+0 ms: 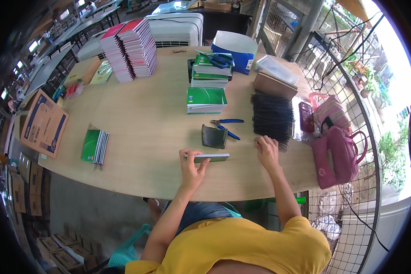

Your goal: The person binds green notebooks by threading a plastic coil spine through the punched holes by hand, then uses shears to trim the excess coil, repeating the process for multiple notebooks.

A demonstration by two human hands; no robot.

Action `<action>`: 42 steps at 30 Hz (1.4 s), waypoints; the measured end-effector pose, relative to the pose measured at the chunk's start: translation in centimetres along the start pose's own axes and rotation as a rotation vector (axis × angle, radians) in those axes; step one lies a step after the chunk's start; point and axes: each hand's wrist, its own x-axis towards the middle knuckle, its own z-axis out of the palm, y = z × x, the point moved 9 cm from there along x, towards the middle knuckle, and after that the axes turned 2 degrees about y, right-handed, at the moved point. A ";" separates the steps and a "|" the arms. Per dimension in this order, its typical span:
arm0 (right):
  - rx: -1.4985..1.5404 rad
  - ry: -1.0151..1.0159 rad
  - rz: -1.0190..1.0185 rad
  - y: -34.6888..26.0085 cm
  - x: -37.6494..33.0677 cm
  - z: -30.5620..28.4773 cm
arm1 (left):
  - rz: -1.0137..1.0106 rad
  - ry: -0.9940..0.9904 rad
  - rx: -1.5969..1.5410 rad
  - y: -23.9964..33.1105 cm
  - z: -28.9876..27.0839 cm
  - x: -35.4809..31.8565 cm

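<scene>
The work looked to me to be partway through. Close to the near edge of the table, the left hand gripped a small notebook between thumb and fingers, and I could make out no coil along the edge of it that showed. The right hand had its fingers drawn close together at the near left corner of a pile of black coils, apparently pinching a single coil whose end poked out to the left. Over on the left side lay a few green notebooks that already had coils in them, with the wire ends sticking out past the covers, so I judged those threaded but not trimmed. Two stacks of red notebooks stood further back with coils along their spines. Plenty seemed left: the green stack in the middle and the stack behind it showed no coils that I could see, and blue-handled pliers lay untouched beside a dark grey block.
</scene>
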 end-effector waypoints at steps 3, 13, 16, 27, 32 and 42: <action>0.379 -0.119 -0.059 -4.2 0.8 -0.7 | 0.039 0.015 0.016 -0.2 -0.2 0.0; 0.788 -0.309 -0.013 -7.9 1.8 0.9 | 0.017 0.022 -0.008 0.4 -0.1 0.3; 0.822 -0.291 -0.023 -7.7 1.9 1.0 | 0.033 0.030 0.004 0.4 -0.2 0.2; 0.813 -0.337 -0.100 -8.8 1.9 0.1 | 0.054 0.065 0.007 0.3 -0.4 0.2; 0.628 -0.379 -0.118 -8.7 1.2 1.4 | 0.052 0.061 0.014 0.3 -0.4 0.2; 0.482 -0.203 -0.254 -11.4 1.4 0.1 | 0.017 0.055 -0.014 0.3 -0.3 0.2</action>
